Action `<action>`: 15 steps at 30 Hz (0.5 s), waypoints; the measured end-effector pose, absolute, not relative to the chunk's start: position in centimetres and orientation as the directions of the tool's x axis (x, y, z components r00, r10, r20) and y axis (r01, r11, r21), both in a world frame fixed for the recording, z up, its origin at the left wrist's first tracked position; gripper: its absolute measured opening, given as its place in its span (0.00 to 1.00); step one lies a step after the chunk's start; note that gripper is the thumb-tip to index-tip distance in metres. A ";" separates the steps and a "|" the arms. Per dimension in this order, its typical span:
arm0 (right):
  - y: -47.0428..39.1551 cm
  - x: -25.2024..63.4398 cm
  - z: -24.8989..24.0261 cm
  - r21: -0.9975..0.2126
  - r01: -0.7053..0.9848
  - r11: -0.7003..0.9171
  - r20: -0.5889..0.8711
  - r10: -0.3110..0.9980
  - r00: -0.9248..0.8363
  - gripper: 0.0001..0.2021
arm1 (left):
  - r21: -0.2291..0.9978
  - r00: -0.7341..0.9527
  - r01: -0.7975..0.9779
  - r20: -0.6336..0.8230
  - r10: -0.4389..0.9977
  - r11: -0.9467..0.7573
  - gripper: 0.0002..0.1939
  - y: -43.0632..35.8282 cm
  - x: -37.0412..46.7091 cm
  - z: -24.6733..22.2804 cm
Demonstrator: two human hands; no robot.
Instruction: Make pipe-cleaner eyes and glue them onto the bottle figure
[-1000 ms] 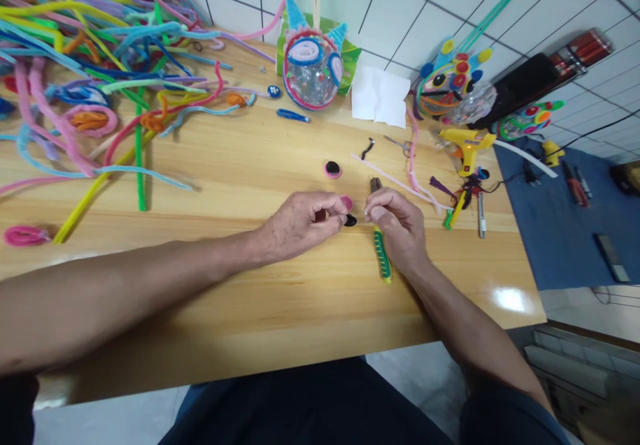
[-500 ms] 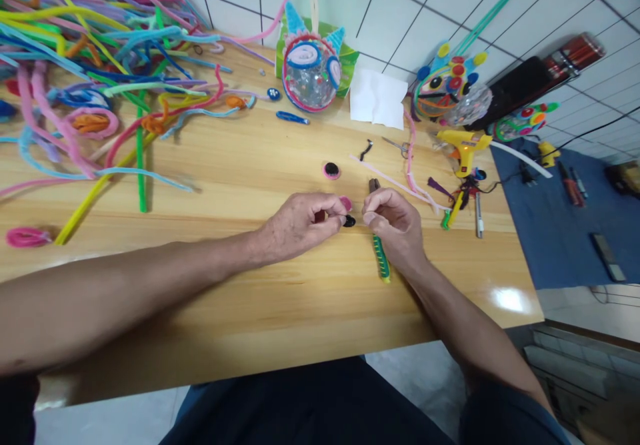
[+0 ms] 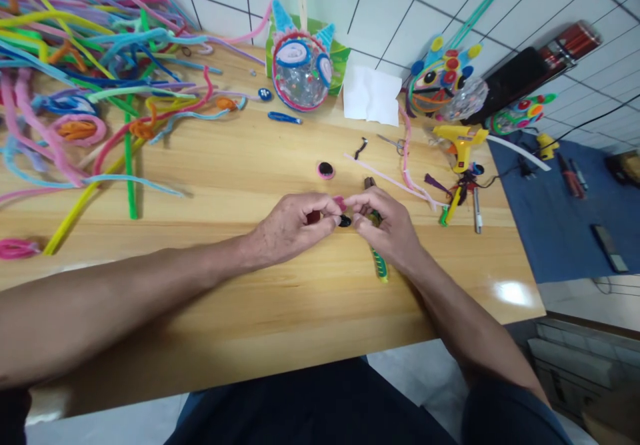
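Between thumb and forefinger my left hand [image 3: 295,222] pinches a small glossy black disc [image 3: 345,220], seen nearly edge-on. A round pink piece [image 3: 339,203] shows just behind it; whether the two are joined, I cannot tell. My right hand [image 3: 385,222] is close against the disc's right side, its thumb and forefinger slightly parted. Green-and-yellow-handled pliers [image 3: 380,265] lie partly under my right hand. Farther back on the table sits a black disc with a pink rim [image 3: 325,170].
Tangled pipe cleaners [image 3: 125,52] cover the back left. Along the wall stand a decorated clear ball [image 3: 303,75], white paper [image 3: 373,95] and another decorated ball [image 3: 440,85]. A yellow glue gun [image 3: 460,142], small scissors [image 3: 395,144] and a pen [image 3: 477,212] lie at right.
My right hand has moved left to the black disc, and its thumb and forefinger have parted from a pinch. My left hand keeps its hold. The view has shifted slightly.
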State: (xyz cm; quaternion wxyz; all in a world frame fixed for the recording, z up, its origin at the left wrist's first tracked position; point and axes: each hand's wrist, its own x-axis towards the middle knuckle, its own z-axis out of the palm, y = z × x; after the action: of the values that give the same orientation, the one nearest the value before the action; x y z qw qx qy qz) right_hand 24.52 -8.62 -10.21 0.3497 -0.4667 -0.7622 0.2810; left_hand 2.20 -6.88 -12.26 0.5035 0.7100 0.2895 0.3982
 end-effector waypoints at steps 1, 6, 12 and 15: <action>-8.6 24.5 -10.3 -0.740 0.521 0.425 0.278 0.899 -0.338 0.11 | 0.943 0.516 0.016 0.278 0.811 -0.333 0.05 -6.9 2.2 -12.3; -8.5 24.5 -10.3 -0.724 0.545 0.423 0.249 0.897 -0.366 0.06 | 0.932 0.515 0.003 0.309 0.799 -0.363 0.06 -6.9 2.2 -12.4; -8.7 24.4 -9.6 -0.766 0.518 0.380 0.242 0.918 -0.315 0.05 | 0.935 0.519 0.019 0.293 0.803 -0.353 0.05 -6.9 2.1 -12.3; -8.8 24.3 -9.4 -0.761 0.510 0.401 0.288 0.913 -0.288 0.05 | 0.937 0.526 0.023 0.286 0.801 -0.350 0.06 -6.9 2.1 -12.3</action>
State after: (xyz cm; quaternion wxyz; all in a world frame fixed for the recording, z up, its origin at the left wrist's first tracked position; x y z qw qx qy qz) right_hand 24.31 -8.79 -9.43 0.3645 -0.4722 -0.7534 0.2767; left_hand 2.11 -6.89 -12.32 0.4934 0.7207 0.2859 0.3943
